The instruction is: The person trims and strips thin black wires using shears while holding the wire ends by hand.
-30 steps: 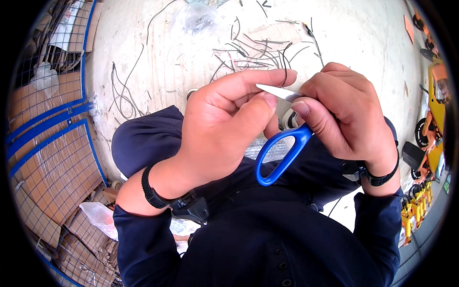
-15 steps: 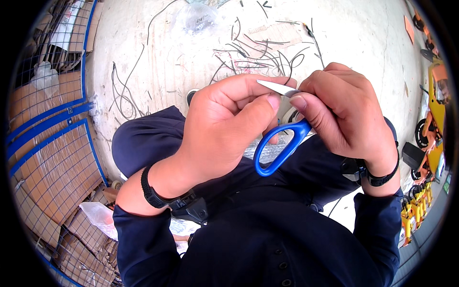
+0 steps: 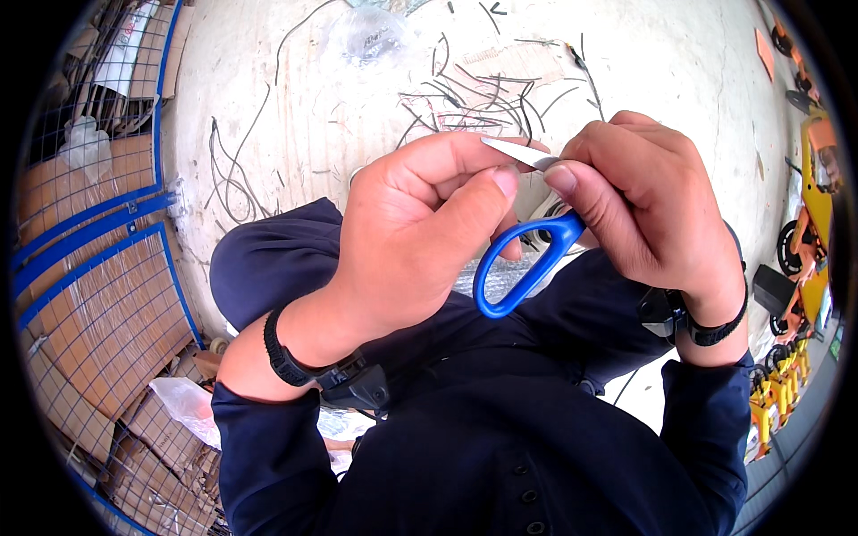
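Note:
My right hand [image 3: 639, 201] grips a pair of scissors [image 3: 527, 277] around the blade end, thumb and forefinger pressed at the base of the blade. One blue handle loop hangs below the fingers, and a silver blade points left. My left hand [image 3: 416, 219] is closed, its forefinger stretched behind the blade and its thumb just below. Whatever lies between those left fingertips is hidden; a thin dark wire end [image 3: 529, 140] shows right by the forefinger, but I cannot tell whether it is held.
Cut black wires [image 3: 469, 94] lie scattered over the pale floor, with a flat cardboard piece [image 3: 514, 64] and a clear plastic bag [image 3: 366, 36] nearby. A blue mesh cage [image 3: 107, 295] with cardboard stands left. Yellow wheeled frames [image 3: 815, 259] line the right side.
The scissors have tilted slightly, the handle loop lifting a little. Both hands shift slightly, the blade base moving up. The dark wire loop by the left forefinger no longer shows.

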The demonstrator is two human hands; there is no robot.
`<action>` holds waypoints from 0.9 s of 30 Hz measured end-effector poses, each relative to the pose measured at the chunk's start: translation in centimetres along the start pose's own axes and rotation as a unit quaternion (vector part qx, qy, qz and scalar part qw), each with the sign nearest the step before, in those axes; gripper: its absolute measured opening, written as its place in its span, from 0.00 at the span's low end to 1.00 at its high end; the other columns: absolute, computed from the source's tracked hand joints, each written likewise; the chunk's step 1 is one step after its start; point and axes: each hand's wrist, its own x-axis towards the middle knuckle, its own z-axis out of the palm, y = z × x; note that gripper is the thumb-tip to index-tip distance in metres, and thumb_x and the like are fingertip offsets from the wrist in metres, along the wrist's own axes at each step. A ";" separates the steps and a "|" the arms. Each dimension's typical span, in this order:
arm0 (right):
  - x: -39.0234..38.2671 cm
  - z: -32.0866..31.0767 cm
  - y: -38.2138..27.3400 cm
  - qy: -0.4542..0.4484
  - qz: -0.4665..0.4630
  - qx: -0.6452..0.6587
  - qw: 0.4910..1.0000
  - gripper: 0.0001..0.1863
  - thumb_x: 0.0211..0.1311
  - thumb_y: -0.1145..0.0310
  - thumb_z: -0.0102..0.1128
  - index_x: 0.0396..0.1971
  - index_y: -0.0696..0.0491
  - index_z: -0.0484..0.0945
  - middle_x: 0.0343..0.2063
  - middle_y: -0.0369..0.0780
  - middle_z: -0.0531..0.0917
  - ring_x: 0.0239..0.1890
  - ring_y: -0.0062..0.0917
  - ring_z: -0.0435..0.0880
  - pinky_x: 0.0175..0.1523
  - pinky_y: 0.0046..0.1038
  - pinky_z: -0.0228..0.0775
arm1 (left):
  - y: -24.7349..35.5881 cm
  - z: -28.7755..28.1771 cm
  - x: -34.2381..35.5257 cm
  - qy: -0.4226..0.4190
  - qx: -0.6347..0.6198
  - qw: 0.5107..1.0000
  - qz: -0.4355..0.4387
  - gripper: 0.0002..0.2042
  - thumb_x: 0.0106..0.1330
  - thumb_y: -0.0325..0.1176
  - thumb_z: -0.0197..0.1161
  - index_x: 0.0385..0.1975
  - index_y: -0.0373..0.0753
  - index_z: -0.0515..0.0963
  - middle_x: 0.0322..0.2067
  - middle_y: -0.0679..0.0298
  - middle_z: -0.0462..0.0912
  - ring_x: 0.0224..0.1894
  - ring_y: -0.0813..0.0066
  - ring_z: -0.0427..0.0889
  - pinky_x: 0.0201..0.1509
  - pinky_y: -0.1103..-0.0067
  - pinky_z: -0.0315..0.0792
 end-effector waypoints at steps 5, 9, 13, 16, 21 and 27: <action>0.0 0.0 0.1 0.002 0.001 -0.006 1.000 0.09 0.61 0.69 0.58 0.23 0.57 0.76 0.13 0.38 0.73 0.18 0.31 0.70 0.25 0.29 0.61 | 0.0 -0.1 0.1 0.007 -0.003 1.000 -0.004 0.10 0.69 0.27 0.52 0.44 0.27 0.76 0.24 0.65 0.79 0.26 0.86 0.77 0.30 0.88 0.71; -0.1 0.0 0.3 0.006 0.005 -0.001 1.000 0.10 0.62 0.69 0.58 0.23 0.57 0.75 0.13 0.39 0.73 0.19 0.32 0.70 0.25 0.29 0.61 | 0.3 -0.1 0.0 0.011 -0.002 1.000 -0.016 0.10 0.69 0.27 0.53 0.43 0.28 0.76 0.24 0.65 0.79 0.26 0.86 0.77 0.29 0.88 0.71; -0.1 0.1 0.4 0.006 0.010 0.013 1.000 0.10 0.62 0.68 0.58 0.23 0.57 0.75 0.14 0.40 0.73 0.19 0.32 0.70 0.25 0.29 0.61 | 0.0 -0.1 0.0 0.017 -0.003 1.000 -0.007 0.10 0.69 0.26 0.53 0.43 0.27 0.75 0.24 0.64 0.80 0.26 0.85 0.78 0.29 0.87 0.72; 0.0 0.0 0.5 0.002 0.011 0.020 1.000 0.11 0.64 0.68 0.57 0.23 0.58 0.75 0.14 0.40 0.73 0.18 0.30 0.71 0.25 0.27 0.61 | 0.0 -0.2 0.0 0.023 0.002 1.000 0.001 0.10 0.68 0.26 0.53 0.44 0.27 0.75 0.31 0.61 0.82 0.26 0.84 0.78 0.30 0.86 0.73; 0.1 -0.8 2.4 0.062 0.116 0.035 0.991 0.14 0.68 0.63 0.54 0.27 0.57 0.78 0.11 0.41 0.71 0.12 0.26 0.70 0.21 0.26 0.61 | 0.8 0.1 -0.4 0.046 -0.005 0.999 0.007 0.11 0.68 0.24 0.52 0.46 0.27 0.75 0.41 0.57 0.83 0.25 0.82 0.79 0.31 0.85 0.75; -0.3 -0.7 2.1 0.068 0.186 0.343 0.918 0.24 0.64 0.49 0.55 0.38 0.59 0.77 0.17 0.29 0.71 0.20 0.10 0.65 0.24 0.17 0.55 | 0.6 0.1 -0.3 0.032 -0.034 0.998 0.052 0.12 0.68 0.24 0.51 0.47 0.27 0.75 0.41 0.57 0.83 0.24 0.83 0.78 0.30 0.86 0.73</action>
